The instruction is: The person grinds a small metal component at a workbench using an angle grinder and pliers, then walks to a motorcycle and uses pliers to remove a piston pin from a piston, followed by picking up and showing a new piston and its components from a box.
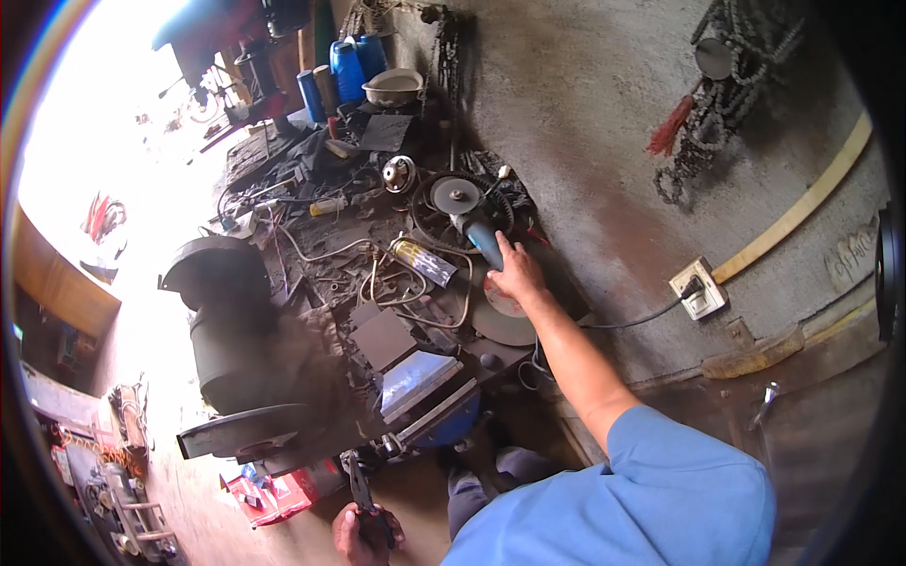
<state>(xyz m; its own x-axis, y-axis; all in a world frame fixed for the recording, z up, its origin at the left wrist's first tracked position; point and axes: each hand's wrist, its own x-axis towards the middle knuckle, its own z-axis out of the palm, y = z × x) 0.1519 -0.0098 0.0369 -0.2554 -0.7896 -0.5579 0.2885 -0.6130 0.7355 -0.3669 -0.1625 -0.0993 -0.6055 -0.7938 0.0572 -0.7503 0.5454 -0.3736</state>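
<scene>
My right arm stretches across the cluttered workbench (321,226), and my right hand (517,274) grips the rear of an angle grinder (485,241) with a dark and teal body. Its grey disc (455,196) faces up, resting over a dark round toothed part. Low in the view, my left hand (366,533) is closed around the handles of dark pliers (360,483), whose jaws point up toward the vise. A blue bench vise (429,401) stands at the bench's near edge. Beside my right hand lies a large round disc (505,316), partly covered by my hand and forearm.
A big bench grinder (222,349) stands left of the vise. A spray can (425,260) and a looped hose (326,257) lie mid-bench. Blue bottles (347,74) and a pale bowl (394,87) stand at the back. A cable runs to the wall socket (698,289). A red box (276,495) sits below.
</scene>
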